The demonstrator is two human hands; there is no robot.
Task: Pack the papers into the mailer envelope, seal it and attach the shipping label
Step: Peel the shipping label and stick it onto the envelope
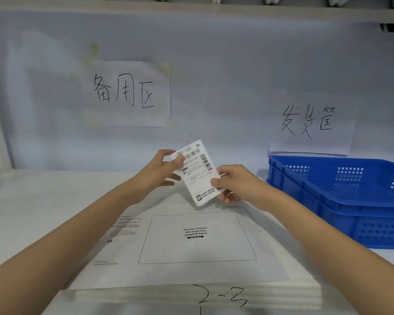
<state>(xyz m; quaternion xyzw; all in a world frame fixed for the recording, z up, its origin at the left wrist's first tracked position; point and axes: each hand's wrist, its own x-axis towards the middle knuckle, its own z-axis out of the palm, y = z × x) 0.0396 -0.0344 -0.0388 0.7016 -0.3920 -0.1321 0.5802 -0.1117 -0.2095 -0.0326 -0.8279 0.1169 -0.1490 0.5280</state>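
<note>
A white mailer envelope (191, 271) lies flat on the table in front of me, its printed waybill box facing up. Above its far edge I hold a white shipping label (197, 171) with barcodes, tilted, in both hands. My left hand (159, 170) pinches the label's upper left corner between thumb and fingers. My right hand (231, 183) grips its lower right edge. No loose papers are visible.
A blue plastic crate (341, 196) stands on the table at the right. The white wall behind carries two handwritten paper signs (127, 94). A stack of white sheets (214, 296) lies under the envelope, with "2-3" written at the table's near edge.
</note>
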